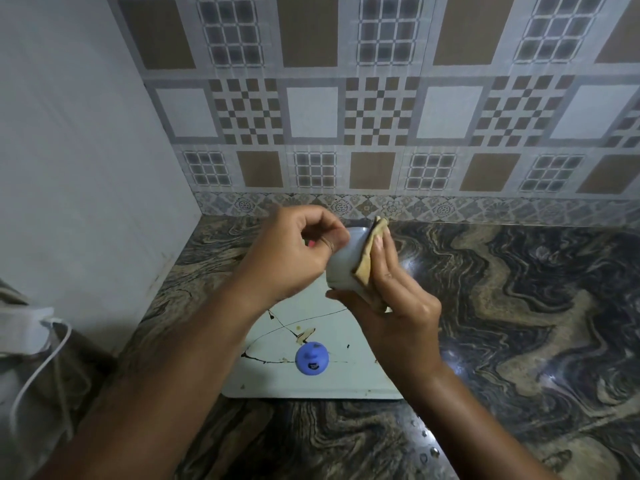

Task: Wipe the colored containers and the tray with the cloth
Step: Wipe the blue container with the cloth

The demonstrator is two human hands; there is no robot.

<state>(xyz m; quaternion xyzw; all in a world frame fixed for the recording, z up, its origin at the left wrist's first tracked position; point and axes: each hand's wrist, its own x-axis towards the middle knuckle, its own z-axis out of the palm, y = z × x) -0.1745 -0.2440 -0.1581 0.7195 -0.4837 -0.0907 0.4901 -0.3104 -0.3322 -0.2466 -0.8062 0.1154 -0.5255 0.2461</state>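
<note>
Head view, one frame. The left hand point(294, 252) is raised above the surface point(502, 306); its grip is closed on a pale container point(346, 261), fingers curled over the upper rim. The container's far side and its opening are hidden by those fingers, and whether it has a lid cannot be determined.

The right hand point(401, 306) has its grip closed on a folded tan cloth point(369, 251). The fingers lie along the cloth and hold it against the container's right side, while the thumb reaches under the container's base. The cloth's lower end disappears into the palm, and its top corner projects above the fingertips.

Below the hands a white tray point(346, 382) lies flat on the surface. It carries dark streaks and a brownish smear. Its far end is covered by both hands and its left edge by the left forearm. A blue container point(311, 357) stands on the tray near its middle, with dark marks on it too small to read.

A small pink item point(310, 242) shows in the gap under the left fingers and cannot be identified. At the left border a white cable point(34, 375) hangs over a blurred pale object that is cut off by the frame. A patterned tiled wall point(381, 112) stands behind the surface
</note>
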